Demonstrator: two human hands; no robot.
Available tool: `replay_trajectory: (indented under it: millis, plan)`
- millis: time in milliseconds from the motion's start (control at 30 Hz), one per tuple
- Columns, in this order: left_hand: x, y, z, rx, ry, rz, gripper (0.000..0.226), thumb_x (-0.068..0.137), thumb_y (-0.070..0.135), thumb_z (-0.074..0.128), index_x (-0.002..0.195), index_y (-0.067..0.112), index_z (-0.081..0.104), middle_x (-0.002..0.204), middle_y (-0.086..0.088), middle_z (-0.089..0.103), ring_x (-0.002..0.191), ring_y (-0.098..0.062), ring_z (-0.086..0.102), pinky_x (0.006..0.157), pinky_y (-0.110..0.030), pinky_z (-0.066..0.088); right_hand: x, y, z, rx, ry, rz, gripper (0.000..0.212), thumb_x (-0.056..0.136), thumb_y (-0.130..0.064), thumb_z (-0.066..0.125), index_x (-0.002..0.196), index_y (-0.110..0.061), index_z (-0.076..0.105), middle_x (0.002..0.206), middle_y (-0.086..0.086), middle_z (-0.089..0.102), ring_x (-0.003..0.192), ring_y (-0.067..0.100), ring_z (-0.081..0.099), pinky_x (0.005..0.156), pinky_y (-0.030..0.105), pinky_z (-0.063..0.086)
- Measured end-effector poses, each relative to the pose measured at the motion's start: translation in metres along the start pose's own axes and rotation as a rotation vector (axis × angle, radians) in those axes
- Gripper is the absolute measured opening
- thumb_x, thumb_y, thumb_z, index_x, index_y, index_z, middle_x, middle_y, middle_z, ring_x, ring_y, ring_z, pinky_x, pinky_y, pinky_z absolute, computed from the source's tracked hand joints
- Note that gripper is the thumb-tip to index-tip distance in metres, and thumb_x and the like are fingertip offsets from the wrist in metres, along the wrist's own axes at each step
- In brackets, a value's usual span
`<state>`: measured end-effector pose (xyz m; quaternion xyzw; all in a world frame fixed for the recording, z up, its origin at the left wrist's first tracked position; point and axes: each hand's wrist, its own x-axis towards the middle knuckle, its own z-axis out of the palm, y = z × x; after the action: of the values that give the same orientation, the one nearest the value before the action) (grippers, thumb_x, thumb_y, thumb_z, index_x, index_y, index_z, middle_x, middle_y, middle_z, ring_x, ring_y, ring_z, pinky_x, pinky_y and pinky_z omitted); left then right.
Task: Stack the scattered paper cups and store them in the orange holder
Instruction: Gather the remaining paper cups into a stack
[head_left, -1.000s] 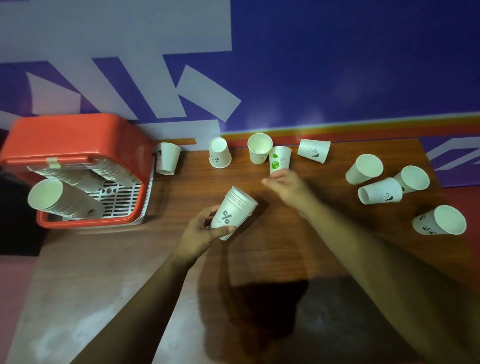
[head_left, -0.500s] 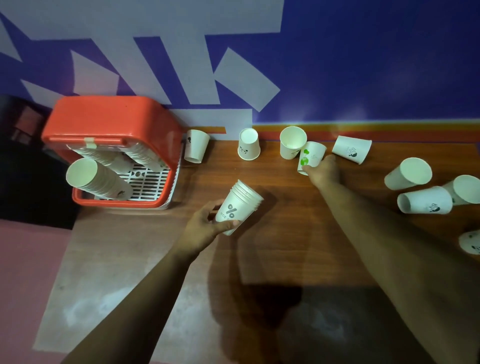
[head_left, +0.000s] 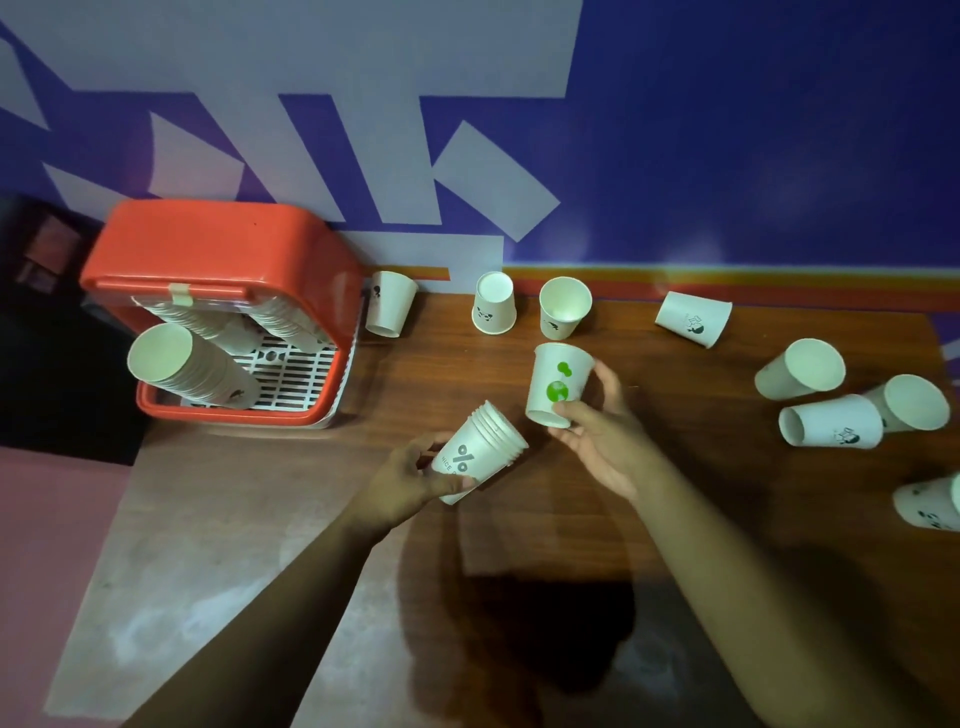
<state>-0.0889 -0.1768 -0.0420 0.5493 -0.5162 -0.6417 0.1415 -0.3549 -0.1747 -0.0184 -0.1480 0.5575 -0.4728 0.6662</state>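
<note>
Left hand (head_left: 410, 480) is gripping a stack (head_left: 483, 449) by its lower end, thumb in front, fingers curling behind. Right hand (head_left: 605, 441) is pinching 1 cup (head_left: 558, 382) near its base, thumb in front, fingers wrapping the far side. Both forearms are angling in from the bottom edge, hands near each other, not touching.
</note>
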Motion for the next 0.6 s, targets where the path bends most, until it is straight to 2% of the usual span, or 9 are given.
replay_trajectory:
  millis: [67,133,233,300,367,433,500,533,600]
  plan:
    - [0.000,0.002,-0.002,-0.021,-0.027,0.003,0.052,0.080,0.020,0.087,0.126,0.031,0.066,0.121,0.005,0.071,0.116,-0.017,0.066,0.086,-0.026,0.058,-0.004,0.003,0.010,0.019,-0.025,-0.050,0.084,0.081,0.012,0.066,0.140,-0.040,0.037,0.128,0.015,0.056,0.116,0.031,0.062,0.093,0.043,0.054]
    - [0.001,0.003,-0.002,-0.044,-0.035,0.009,0.054,0.079,0.021,0.088,0.128,0.030,0.067,0.123,0.003,0.072,0.117,-0.018,0.066,0.093,-0.034,0.058,-0.005,0.006,0.017,-0.093,-0.033,-0.105,0.082,0.079,0.010,0.069,0.137,-0.040,0.040,0.125,0.016,0.060,0.111,0.027,0.063,0.087,0.038,0.054]
    - [0.003,0.007,-0.001,-0.126,0.014,0.037,0.054,0.077,0.018,0.089,0.126,0.027,0.068,0.121,0.001,0.074,0.115,-0.020,0.069,0.095,-0.037,0.059,-0.010,0.006,0.024,-0.307,-0.086,-0.154,0.065,0.079,-0.008,0.073,0.131,-0.039,0.049,0.118,0.007,0.067,0.109,0.022,0.063,0.090,0.035,0.053]
    - [0.006,0.009,-0.001,-0.174,0.050,0.043,0.062,0.072,0.026,0.091,0.129,0.024,0.066,0.122,0.001,0.074,0.115,-0.019,0.069,0.095,-0.038,0.059,-0.013,0.006,0.031,-0.408,-0.112,-0.155,0.046,0.090,-0.017,0.067,0.131,-0.035,0.054,0.119,-0.001,0.067,0.114,0.013,0.062,0.094,0.029,0.052]
    - [0.009,0.008,-0.003,-0.190,0.083,0.059,0.070,0.066,0.036,0.092,0.130,0.026,0.065,0.123,0.002,0.073,0.116,-0.020,0.069,0.097,-0.042,0.059,-0.014,0.008,0.038,-0.491,-0.100,-0.175,0.040,0.098,-0.023,0.057,0.138,-0.028,0.054,0.129,-0.008,0.062,0.119,0.003,0.057,0.102,0.022,0.047]
    - [0.012,0.009,-0.005,-0.194,0.110,0.069,0.072,0.063,0.039,0.092,0.129,0.029,0.066,0.122,0.003,0.073,0.117,-0.021,0.068,0.097,-0.044,0.059,-0.012,0.009,0.043,-0.677,-0.135,-0.225,0.044,0.100,-0.031,0.054,0.143,-0.024,0.051,0.145,-0.011,0.049,0.132,-0.002,0.043,0.106,0.010,0.036]
    - [0.014,0.007,-0.008,-0.210,0.125,0.074,0.069,0.062,0.037,0.091,0.127,0.029,0.067,0.121,0.003,0.074,0.116,-0.020,0.068,0.097,-0.044,0.059,-0.004,0.009,0.046,-0.807,-0.204,-0.241,0.047,0.099,-0.038,0.054,0.144,-0.025,0.049,0.151,-0.012,0.042,0.139,-0.001,0.035,0.111,0.016,0.031]
    - [0.014,0.007,-0.010,-0.222,0.128,0.074,0.068,0.063,0.036,0.090,0.126,0.029,0.067,0.121,0.003,0.074,0.115,-0.019,0.068,0.096,-0.042,0.059,0.001,0.005,0.047,-0.824,-0.202,-0.228,0.048,0.098,-0.040,0.055,0.143,-0.027,0.050,0.149,-0.010,0.045,0.137,0.001,0.038,0.111,0.021,0.034]
    - [0.015,0.007,-0.015,-0.234,0.135,0.072,0.067,0.062,0.038,0.090,0.125,0.030,0.067,0.121,0.004,0.074,0.115,-0.017,0.069,0.095,-0.039,0.059,0.020,-0.010,0.048,-0.796,-0.056,-0.233,0.046,0.096,-0.039,0.059,0.139,-0.024,0.053,0.138,-0.001,0.054,0.124,0.012,0.054,0.096,0.025,0.042]
